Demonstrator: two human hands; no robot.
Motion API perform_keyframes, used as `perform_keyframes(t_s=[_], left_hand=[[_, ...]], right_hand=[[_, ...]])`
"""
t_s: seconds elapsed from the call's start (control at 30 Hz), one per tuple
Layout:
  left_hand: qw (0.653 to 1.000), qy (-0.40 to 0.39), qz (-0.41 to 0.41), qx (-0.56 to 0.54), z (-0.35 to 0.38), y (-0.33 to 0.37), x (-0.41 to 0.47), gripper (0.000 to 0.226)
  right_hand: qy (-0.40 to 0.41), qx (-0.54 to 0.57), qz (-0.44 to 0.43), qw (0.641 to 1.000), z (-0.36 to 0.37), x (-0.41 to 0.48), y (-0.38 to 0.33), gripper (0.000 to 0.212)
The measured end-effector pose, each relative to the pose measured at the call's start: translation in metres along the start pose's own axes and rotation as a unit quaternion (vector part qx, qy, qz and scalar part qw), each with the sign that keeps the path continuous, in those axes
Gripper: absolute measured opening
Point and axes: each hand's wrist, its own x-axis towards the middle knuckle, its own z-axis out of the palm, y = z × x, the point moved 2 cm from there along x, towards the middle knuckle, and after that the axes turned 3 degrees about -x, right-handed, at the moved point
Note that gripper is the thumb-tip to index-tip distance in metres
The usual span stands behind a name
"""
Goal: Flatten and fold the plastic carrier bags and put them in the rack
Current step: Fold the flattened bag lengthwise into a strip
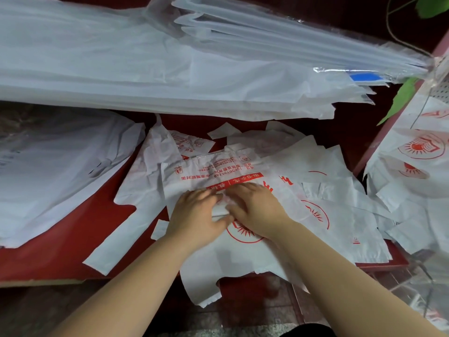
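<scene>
1. White plastic printed in red: the carrier bag (218, 171) being worked on lies at the middle of the head view. Its lettered end points to 12 o'clock, and its handles (206, 288) hang off the near edge of the red tabletop (73, 234) at 6 o'clock.
2. The left hand (196, 212) and right hand (255, 207) rest side by side on it, palms down and thumbs close together. Their fingers are stretched out and grip nothing. They are probably pressing out air and creases so that the film will take a clean fold.
3. This looks like the flattening step, since no fold shows in this bag yet.
4. The bag's edge at 9 o'clock runs straight and is easy to follow. At 3 o'clock it overlaps a loose heap of bags (340, 210), and the edge is hard to pick out there. A sideways sweep could drag those bags along.
5. Open room lies at 8 o'clock, on bare red surface. A pale pile (48, 166) fills 9 to 10 o'clock. Clear plastic sheets (121, 69) overhang the far side at 12 o'clock, so there is little space to push forward.
6. More printed bags (418, 147) sit at 3 o'clock, past a red post (388, 132). That may be the rack, but I cannot tell.
</scene>
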Motion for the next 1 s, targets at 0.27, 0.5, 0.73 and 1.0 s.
perform_keyframes(t_s=[0.27, 0.5, 0.73, 1.0], left_hand=[[0.994, 0.105, 0.008, -0.020, -0.013, 0.002, 0.002, 0.026], [0.978, 0.136, 0.011, -0.157, -0.048, 0.015, -0.002, 0.016], [0.948, -0.024, -0.003, -0.319, -0.059, 0.073, -0.026, 0.018], [0.940, -0.098, 0.034, -0.324, -0.018, 0.151, -0.044, 0.024]], right_hand=[[-0.110, -0.022, 0.023, 0.993, -0.013, 0.006, 0.001, 0.040], [0.033, 0.121, 0.097, 0.987, -0.053, -0.009, 0.000, 0.019], [-0.062, 0.353, 0.176, 0.917, -0.097, -0.076, 0.008, 0.023], [-0.038, 0.309, 0.261, 0.914, -0.135, -0.180, 0.057, 0.023]])
